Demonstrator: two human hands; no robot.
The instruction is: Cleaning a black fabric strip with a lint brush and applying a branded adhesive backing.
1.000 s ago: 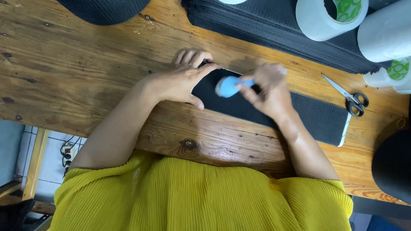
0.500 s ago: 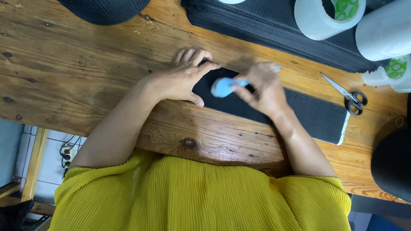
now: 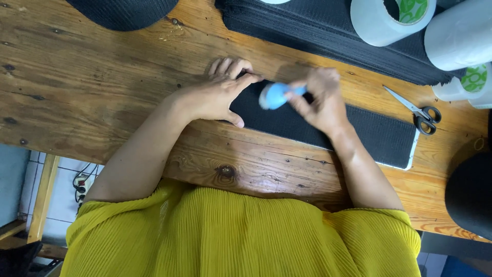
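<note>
I see the wooden table (image 3: 92, 77) filling most of the view, with my yellow top (image 3: 241, 236) along its near edge. At the far side lies a stack of black mesh sheets (image 3: 318, 31), and on it and beside it stand rolls of clear tape (image 3: 382, 20); I make out no open container with anything inside. A single black mesh strip (image 3: 379, 136) lies flat on the table in front of me, white backing showing at its right end. My left hand (image 3: 215, 95) rests palm down on the strip's left end, fingers spread and pressing, gripping nothing. My right hand (image 3: 320, 100) is closed around a small blue tool (image 3: 277, 95), blurred, held just over the strip near the left fingertips. Scissors (image 3: 417, 110) with black handles lie on the table to the right, well apart from both hands.
</note>
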